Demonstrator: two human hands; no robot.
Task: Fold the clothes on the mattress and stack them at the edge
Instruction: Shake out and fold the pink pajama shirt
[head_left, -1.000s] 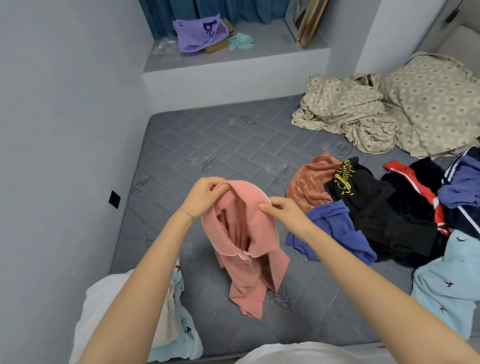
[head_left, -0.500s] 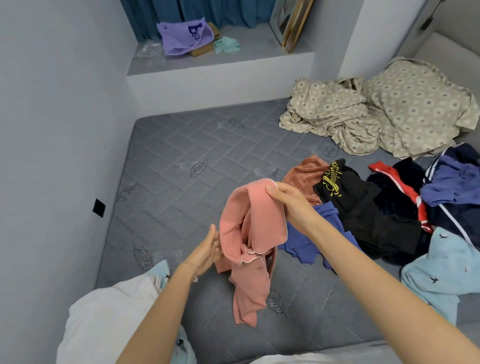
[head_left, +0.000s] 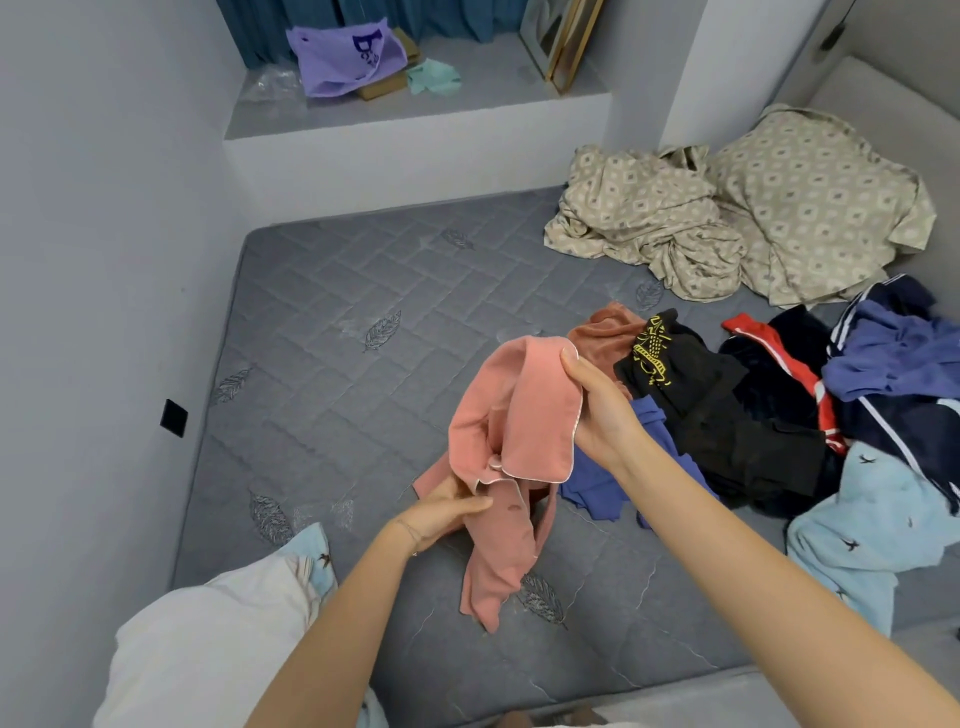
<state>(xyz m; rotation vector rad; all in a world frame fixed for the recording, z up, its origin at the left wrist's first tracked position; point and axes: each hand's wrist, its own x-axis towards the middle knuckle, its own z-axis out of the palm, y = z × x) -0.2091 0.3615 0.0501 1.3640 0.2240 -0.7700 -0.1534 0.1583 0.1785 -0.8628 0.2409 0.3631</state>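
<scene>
A pink garment (head_left: 524, 415) with pale piping hangs bunched above the grey quilted mattress (head_left: 332, 364). My right hand (head_left: 597, 410) grips its upper edge, thumb on top. Lower down, my left hand (head_left: 441, 514) holds a lower part of the same garment, fingers under the cloth. Its tail dangles toward the mattress. To the right lies a heap of unfolded clothes: a rust top (head_left: 602, 332), a black piece with yellow print (head_left: 675, 364), blue cloth (head_left: 608, 483), a red-trimmed navy piece (head_left: 779, 353) and a light blue bird-print garment (head_left: 872, 530).
A beige patterned sheet and pillow (head_left: 727, 218) lie crumpled at the far right. A white and light blue bundle (head_left: 223, 623) sits at the near left edge. Grey walls close off the left and back; a ledge (head_left: 415, 109) holds a purple bag.
My left hand has dropped from the garment's top to its lower part and now holds it there. My right hand keeps the upper edge, shifted slightly right.
</scene>
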